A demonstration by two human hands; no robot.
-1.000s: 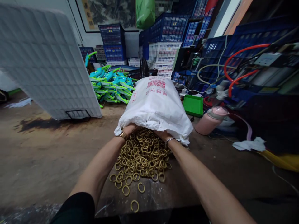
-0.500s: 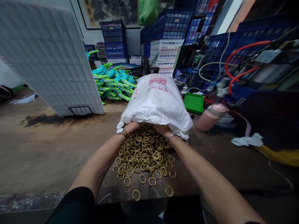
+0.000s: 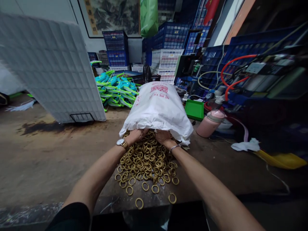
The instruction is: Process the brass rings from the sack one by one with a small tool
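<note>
A white woven sack (image 3: 157,107) with red print lies on the table, its mouth facing me. From it a heap of brass-coloured rings (image 3: 146,160) spills toward the table's front edge, with several loose rings in front. My left hand (image 3: 136,135), with a watch at the wrist, reaches into the left side of the mouth and touches the rings. On the right side, my right hand (image 3: 164,137), wearing a bracelet, is likewise partly inside. The sack's lip hides the fingers of both hands, so I cannot see what they grip.
A pale ribbed panel (image 3: 55,70) stands at left on the table (image 3: 43,160). Behind it lie blue and green plastic pieces (image 3: 116,88). To the right are a green tray (image 3: 194,109), a pink bottle (image 3: 209,124) and a machine with red hoses (image 3: 237,59). Stacked crates (image 3: 117,48) stand behind.
Both hands have drawn slightly back out of the sack's mouth, so more of their backs shows. The camera view has shifted a little; the sack and ring heap look much the same.
</note>
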